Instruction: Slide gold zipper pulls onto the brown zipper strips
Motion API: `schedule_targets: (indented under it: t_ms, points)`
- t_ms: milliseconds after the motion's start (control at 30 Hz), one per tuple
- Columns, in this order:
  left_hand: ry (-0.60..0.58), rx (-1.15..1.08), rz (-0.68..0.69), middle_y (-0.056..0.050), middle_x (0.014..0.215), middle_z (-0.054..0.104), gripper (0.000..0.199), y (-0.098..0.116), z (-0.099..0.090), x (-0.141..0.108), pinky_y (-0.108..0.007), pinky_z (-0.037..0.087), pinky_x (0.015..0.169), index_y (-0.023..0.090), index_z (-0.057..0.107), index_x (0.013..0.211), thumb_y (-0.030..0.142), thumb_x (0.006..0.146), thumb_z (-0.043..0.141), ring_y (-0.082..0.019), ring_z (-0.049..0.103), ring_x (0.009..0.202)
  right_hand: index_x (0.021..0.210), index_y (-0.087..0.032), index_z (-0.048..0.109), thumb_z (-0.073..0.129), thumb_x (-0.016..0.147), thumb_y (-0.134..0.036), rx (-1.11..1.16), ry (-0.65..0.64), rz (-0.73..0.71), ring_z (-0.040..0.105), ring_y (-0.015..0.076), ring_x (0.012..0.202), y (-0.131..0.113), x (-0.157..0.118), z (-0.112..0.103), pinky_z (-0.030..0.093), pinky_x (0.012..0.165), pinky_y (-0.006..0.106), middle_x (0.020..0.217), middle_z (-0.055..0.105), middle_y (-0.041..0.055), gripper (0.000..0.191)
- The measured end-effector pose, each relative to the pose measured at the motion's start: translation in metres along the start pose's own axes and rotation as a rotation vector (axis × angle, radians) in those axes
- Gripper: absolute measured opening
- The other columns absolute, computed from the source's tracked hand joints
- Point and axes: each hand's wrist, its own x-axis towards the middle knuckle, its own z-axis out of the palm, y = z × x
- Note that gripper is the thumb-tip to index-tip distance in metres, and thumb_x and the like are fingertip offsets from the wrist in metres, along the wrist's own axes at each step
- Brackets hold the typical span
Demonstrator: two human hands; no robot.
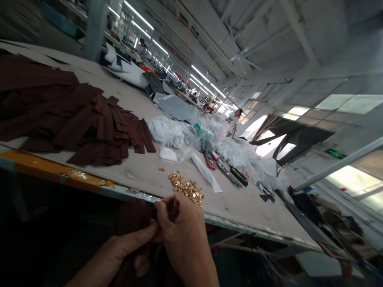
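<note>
Just below the table's front edge, my left hand point(127, 247) grips a dark brown fabric strip point(133, 217) between thumb and fingers. My right hand point(184, 225) meets it there, its fingers pinched on the end of the same strip. Whether a small part sits inside that pinch is hidden. Right behind my right hand lies a pile of small shiny gold metal pieces point(187, 187), with a few loose gold pieces point(162, 169) to its left. More dark brown strips point(98, 119) spread in a large overlapping heap on the left of the table.
The table point(245, 207) slants down to the right, with a yellow strip point(54, 167) along its left front edge. Behind the gold pile lie a white paper strip point(206, 173), a red tool point(210, 160), a black box point(238, 176) and clear plastic bags point(215, 135). A person point(235, 121) stands farther back.
</note>
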Motion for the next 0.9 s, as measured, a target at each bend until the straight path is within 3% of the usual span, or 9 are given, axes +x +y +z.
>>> schedule_targets:
  t_ms: [67,167,433,633,900]
  points:
    - [-0.039,0.020,-0.031,-0.001,0.039,0.051,0.042,-0.001,0.005,-0.005,-0.025,0.038,0.043,0.017,0.056,0.040,0.041,0.067,0.079,-0.013,0.047,0.041,0.073,-0.020,0.063,0.057,0.086,-0.026,0.141,0.063,-0.028,0.058,0.0129,0.053,0.008,-0.024,0.005,0.040,0.051,0.022,0.062,0.065,-0.0008,0.015]
    - [-0.043,0.031,-0.032,-0.001,0.037,0.051,0.045,-0.002,0.009,-0.008,-0.025,0.036,0.044,0.017,0.052,0.035,0.039,0.064,0.080,-0.012,0.045,0.039,0.075,-0.019,0.064,0.054,0.090,-0.028,0.284,0.168,-0.027,0.055,0.0114,0.050,0.021,-0.048,0.017,0.040,0.050,0.022,0.062,0.062,-0.0006,0.020]
    - [0.014,0.052,0.009,-0.002,0.041,0.053,0.042,-0.010,0.003,0.003,-0.024,0.040,0.049,0.014,0.057,0.039,0.038,0.063,0.081,-0.012,0.048,0.044,0.095,-0.023,0.069,0.058,0.088,-0.015,0.606,0.226,-0.141,0.062,0.0112,0.065,0.040,-0.055,0.030,0.047,0.059,0.020,0.077,0.065,-0.0001,0.016]
    - [0.081,0.090,0.088,-0.001,0.040,0.054,0.042,-0.004,0.010,0.001,-0.022,0.040,0.049,0.014,0.058,0.037,0.033,0.067,0.080,-0.011,0.049,0.044,0.093,-0.023,0.069,0.056,0.090,-0.019,0.597,0.237,-0.061,0.065,0.0125,0.067,0.036,-0.054,0.033,0.050,0.060,0.020,0.077,0.067,0.0004,0.014]
    - [0.063,0.112,0.022,-0.001,0.045,0.057,0.038,0.000,0.008,-0.003,-0.023,0.040,0.049,0.015,0.058,0.043,0.038,0.059,0.083,-0.012,0.051,0.046,0.101,-0.021,0.064,0.053,0.092,-0.026,0.554,0.240,0.071,0.069,0.0132,0.073,0.030,-0.052,0.036,0.053,0.065,0.018,0.082,0.072,0.0012,0.015]
